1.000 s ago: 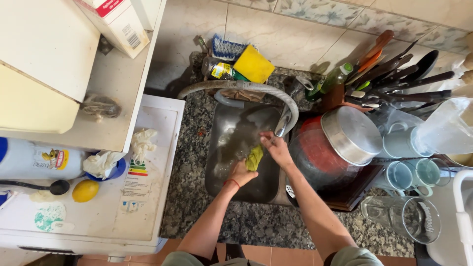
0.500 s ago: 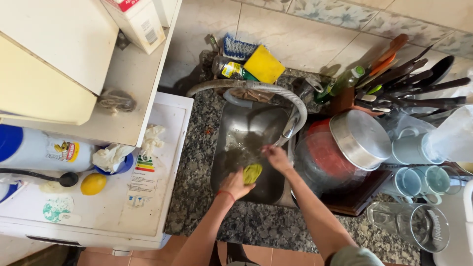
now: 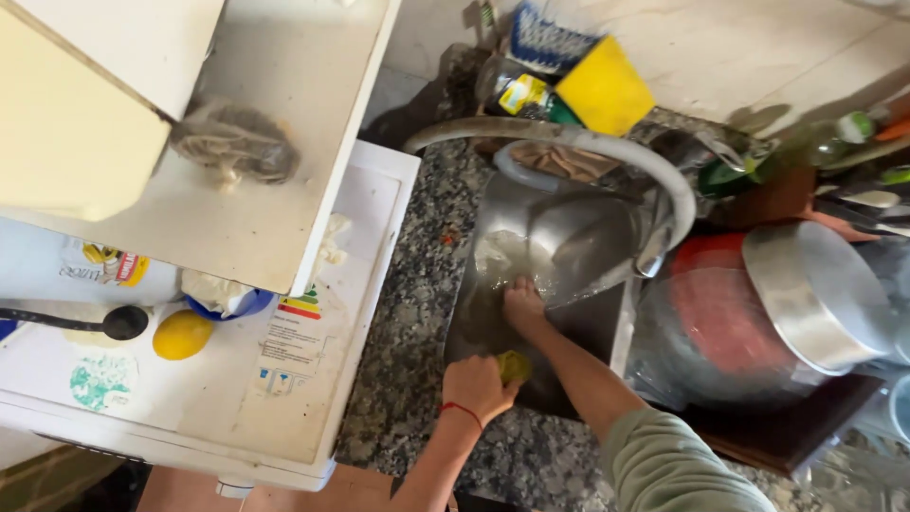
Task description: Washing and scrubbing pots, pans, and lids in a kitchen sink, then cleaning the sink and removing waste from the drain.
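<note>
Speckled granite surface (image 3: 417, 313) runs around the small steel sink (image 3: 559, 237) where I'm working, with a white appliance top (image 3: 313, 332) off to my left and a tiled wall behind. My left hand (image 3: 477, 386) is curled round a yellow-green sponge (image 3: 515, 366), which peeks out past my fingers right at the sink's near edge. My right hand (image 3: 521, 301) reaches down into the basin with fingers pressed flat against the wet bottom, near a pale foamy patch; I cannot tell whether anything lies under the palm. A grey hose (image 3: 607, 152) arcs over the basin from the back, ending at the right side of the sink.

As I judge it, I'm in the middle of washing in the sink: one hand feels over the steel, the other has the sponge ready. Next I'd need to bring the sponge down from the rim into the basin to meet the spot my right hand is on, and press firmly, since the steel is slick with water.

To the right, a red basin (image 3: 720, 313) and a steel pot (image 3: 820, 294) crowd the sink's edge, so my elbow should stay tucked in. A yellow cloth (image 3: 607, 90) sits at the back.
</note>
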